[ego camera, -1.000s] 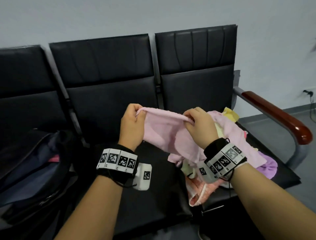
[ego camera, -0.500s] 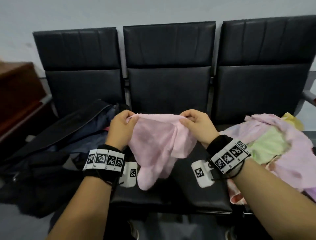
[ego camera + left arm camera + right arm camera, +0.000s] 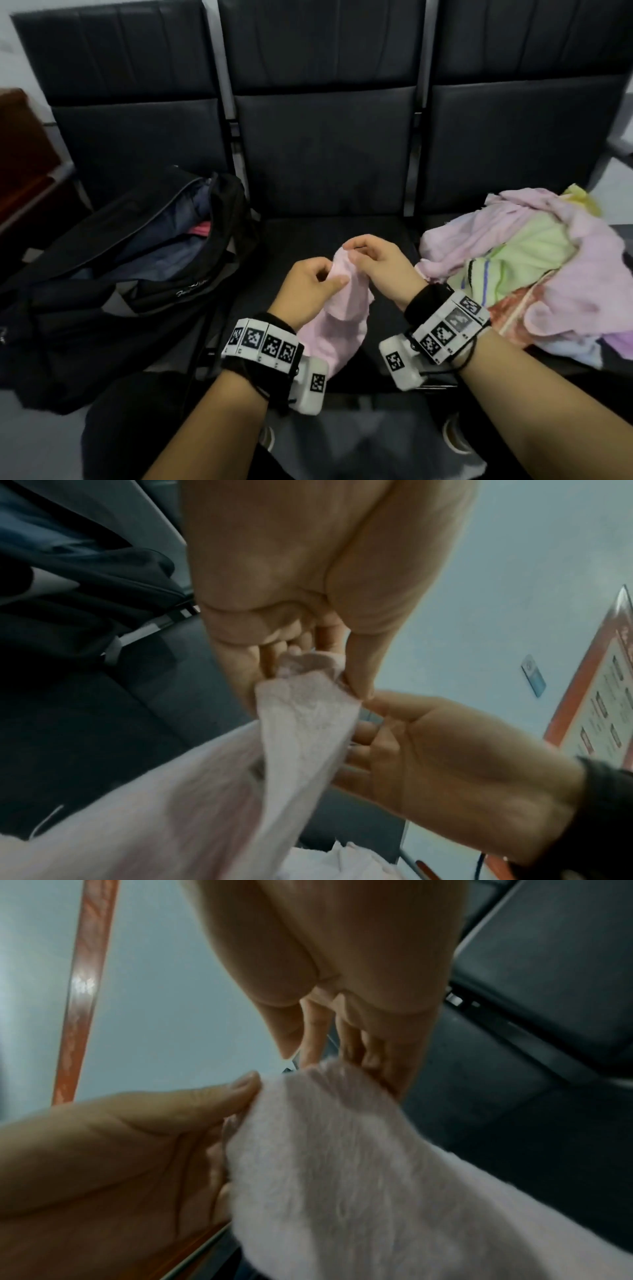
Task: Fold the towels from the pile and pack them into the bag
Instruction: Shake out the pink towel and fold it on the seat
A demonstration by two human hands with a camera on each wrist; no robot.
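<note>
- Where half a second ago spread wide between two grips, pink towel [image 3: 337,308] now gathered into a narrow hanging bunch, top corners brought together over the middle seat [image 3: 318,226].
- Left hand [image 3: 310,291] pinching the towel's upper edge between thumb and fingers, seen clearly in the left wrist view [image 3: 308,685].
- Right hand [image 3: 375,270] now almost touching the left instead of held apart; fingers curled onto the same top edge, thumb and fingertips closed on the cloth [image 3: 335,1085].
- Lower part of the towel dangling between both wrists, in front of the seat edge; contact with the cushion not readable.
- Pile of towels [image 3: 534,267], pink, green and yellow, heaped on the right-hand seat, as before.
- Black bag [image 3: 144,253] lying open on the left-hand seat, something pink showing inside, unchanged.
- Head view closer and lower than earlier, seat backs filling the top.
</note>
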